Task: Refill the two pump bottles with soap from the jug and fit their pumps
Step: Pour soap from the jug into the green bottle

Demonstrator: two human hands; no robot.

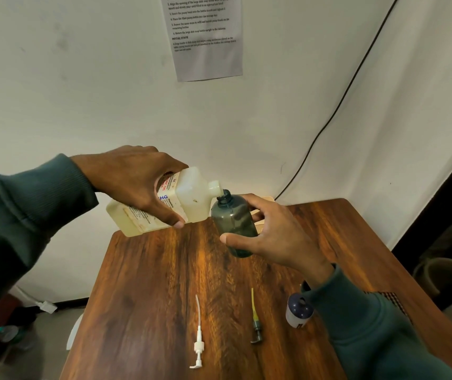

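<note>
Jug (181,204) tipped, spout at the dark bottle (233,223) mouth.
I see left hand (134,182) clamped on jug, right hand (274,234) on bottle.

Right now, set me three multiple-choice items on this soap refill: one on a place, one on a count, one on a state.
1. Where does the white pump lie?
A. on the table, left of the dark pump
B. inside the jug
C. in the right hand

2. How many loose pumps lie on the table?
A. one
B. two
C. four

3. How is the jug held?
A. upright on the table
B. tipped, spout at the grey bottle's mouth
C. upside down on the floor

Answers:
1 A: it lies flat on the wood, with the dark pump to its right.
2 B: only the white and the dark one show.
3 B: the left hand tilts it toward the grey bottle, which the right hand holds.
</note>
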